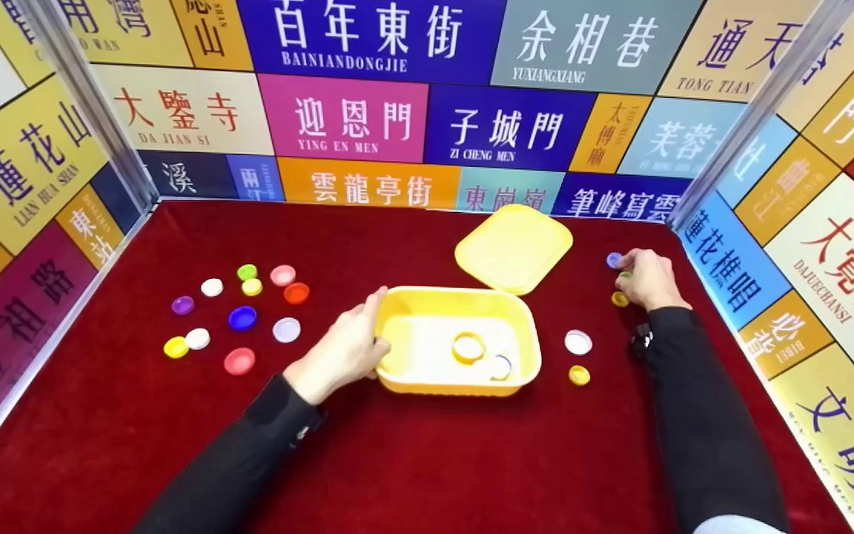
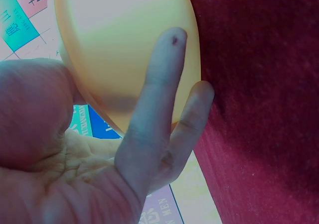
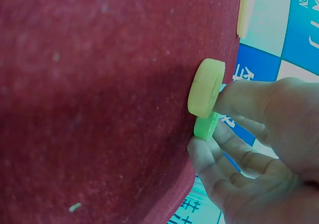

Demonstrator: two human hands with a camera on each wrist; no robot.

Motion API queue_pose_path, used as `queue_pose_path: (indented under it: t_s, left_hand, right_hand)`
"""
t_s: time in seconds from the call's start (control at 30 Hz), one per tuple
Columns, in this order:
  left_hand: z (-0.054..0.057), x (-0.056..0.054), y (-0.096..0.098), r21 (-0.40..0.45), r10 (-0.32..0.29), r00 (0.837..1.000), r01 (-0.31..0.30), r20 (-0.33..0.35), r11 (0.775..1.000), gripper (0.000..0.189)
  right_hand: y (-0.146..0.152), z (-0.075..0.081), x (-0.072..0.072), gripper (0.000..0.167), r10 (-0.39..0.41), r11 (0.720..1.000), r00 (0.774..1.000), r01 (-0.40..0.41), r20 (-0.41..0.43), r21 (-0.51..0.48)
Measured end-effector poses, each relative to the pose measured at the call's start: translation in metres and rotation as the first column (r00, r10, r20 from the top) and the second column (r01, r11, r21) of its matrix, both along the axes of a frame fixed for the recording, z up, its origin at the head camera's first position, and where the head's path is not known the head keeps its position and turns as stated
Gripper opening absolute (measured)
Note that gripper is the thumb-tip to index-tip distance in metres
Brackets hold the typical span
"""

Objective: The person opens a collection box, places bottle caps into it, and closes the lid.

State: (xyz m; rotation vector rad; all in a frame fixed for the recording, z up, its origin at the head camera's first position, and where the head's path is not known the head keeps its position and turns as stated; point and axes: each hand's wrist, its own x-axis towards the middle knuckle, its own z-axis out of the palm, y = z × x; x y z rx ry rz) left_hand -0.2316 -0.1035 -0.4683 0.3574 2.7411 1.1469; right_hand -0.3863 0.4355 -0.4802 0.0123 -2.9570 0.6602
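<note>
A yellow plastic box stands in the middle of the table, holding a yellow bottle cap and a whitish one. My left hand grips its left end, with fingers spread along the wall in the left wrist view. Over at the far right, my right hand has thumb and fingers around a small green bottle cap. A yellow cap is right beside it, nearer me. Just beyond the fingertips lies a blue cap.
The yellow lid lies behind the box. Right of the box are a white cap and a yellow cap. Several coloured caps, including a dark blue one, are scattered on the left. Printed panels wall the table's back and sides.
</note>
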Motion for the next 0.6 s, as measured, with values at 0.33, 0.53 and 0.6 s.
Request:
queue_pose_path:
  t_s: [0.33, 0.53, 0.6]
  left_hand:
    - [-0.001, 0.0, 0.001, 0.009, -0.002, 1.0, 0.002, -0.003, 1.0, 0.092]
    - [-0.001, 0.0, 0.001, 0.001, 0.001, 1.0, -0.001, -0.008, 1.0, 0.092]
    - [-0.001, 0.0, 0.001, 0.0, 0.0, 1.0, 0.0, -0.01, 1.0, 0.092]
  right_hand:
    - [-0.017, 0.006, 0.008, 0.03, -0.029, 0.999, 0.998, 0.027, -0.057, -0.034]
    - [-0.035, 0.017, 0.017, 0.028, -0.003, 0.997, 0.997, -0.002, -0.071, -0.071]
    - [-0.043, 0.022, 0.021, 0.027, 0.008, 0.997, 0.997, -0.014, -0.082, -0.08]
